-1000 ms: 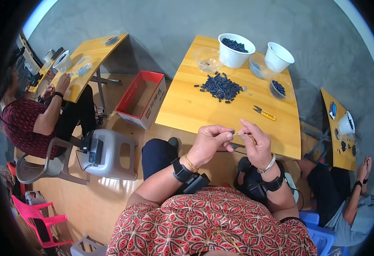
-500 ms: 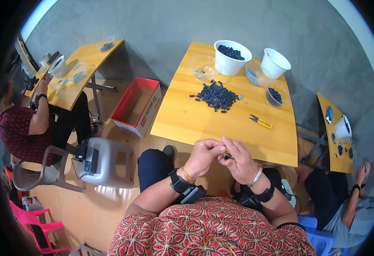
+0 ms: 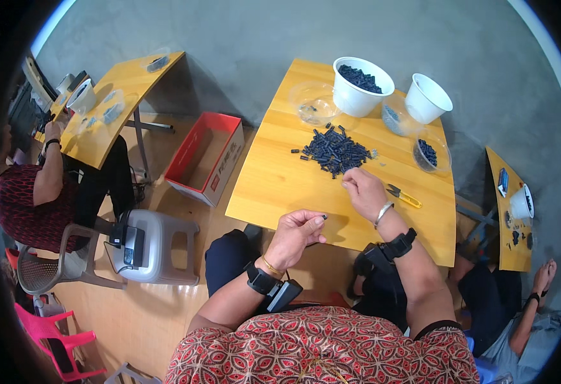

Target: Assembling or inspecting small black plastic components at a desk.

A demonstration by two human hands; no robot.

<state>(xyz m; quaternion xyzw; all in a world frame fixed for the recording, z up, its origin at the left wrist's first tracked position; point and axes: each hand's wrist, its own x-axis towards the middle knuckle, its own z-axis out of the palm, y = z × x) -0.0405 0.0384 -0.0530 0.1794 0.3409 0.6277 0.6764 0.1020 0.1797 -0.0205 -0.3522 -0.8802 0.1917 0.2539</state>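
Just below centre, the left hand point(image 3: 291, 238) pinches a piece point(image 3: 324, 217); slackening might drop it. The right hand point(image 3: 365, 194) curls near the pile point(image 3: 337, 150), contents unclear.

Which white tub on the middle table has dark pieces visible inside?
The left white tub: dark pieces are heaped inside it, while the right white tub shows none.

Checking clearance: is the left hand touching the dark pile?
Apart: the head view shows bare tabletop between the left hand and the dark pile.
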